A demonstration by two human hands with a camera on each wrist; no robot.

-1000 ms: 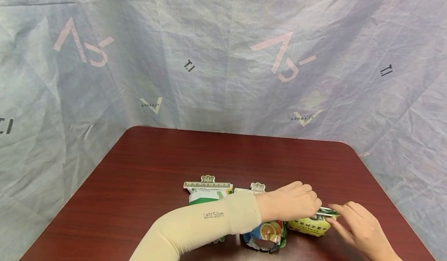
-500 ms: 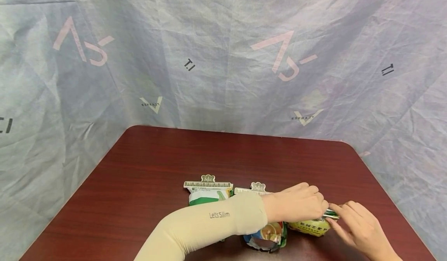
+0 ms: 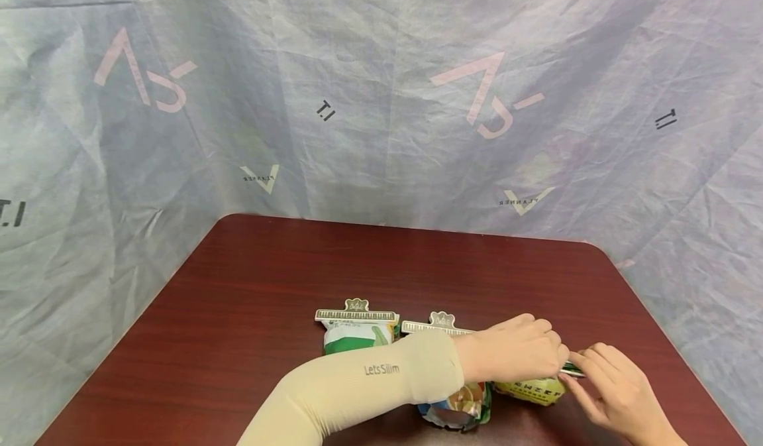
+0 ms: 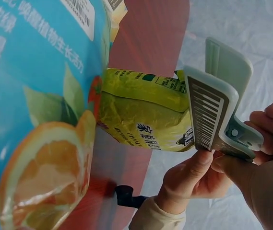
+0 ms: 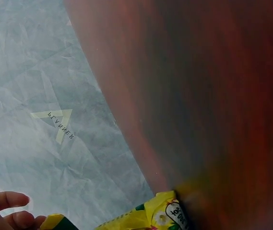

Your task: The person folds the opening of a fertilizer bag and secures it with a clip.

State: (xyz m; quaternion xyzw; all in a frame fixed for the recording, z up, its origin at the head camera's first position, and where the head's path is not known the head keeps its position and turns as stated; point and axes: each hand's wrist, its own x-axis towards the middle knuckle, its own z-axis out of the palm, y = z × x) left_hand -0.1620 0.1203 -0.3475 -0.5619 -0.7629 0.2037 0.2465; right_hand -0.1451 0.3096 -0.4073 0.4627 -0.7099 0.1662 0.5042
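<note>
My left hand (image 3: 521, 350), its arm in a cream sleeve, reaches across and grips the handles of a pale piano-key-patterned bag clip (image 4: 208, 115). The clip's two plates stand apart at the top of a small yellow bag (image 4: 150, 108). Opposite it, my right hand (image 3: 616, 386) pinches at the yellow bag's top edge; the exact contact is partly hidden. In the head view, only a sliver of the clip shows between the hands, and the left hand covers much of the yellow bag. In the right wrist view, part of the yellow bag (image 5: 162, 213) shows at the bottom.
Left of the yellow bag lies a blue bag with an orange-slice print (image 4: 45, 163), topped by another clip (image 3: 442, 320). Farther left, a green-and-white bag (image 3: 357, 338) has its own clip (image 3: 356, 311). The dark red table (image 3: 268, 267) meets a grey cloth backdrop (image 3: 381, 134).
My left hand has shifted slightly right, closer to my right hand, and less of the clip shows between them. The right hand and the other bags have hardly moved.
</note>
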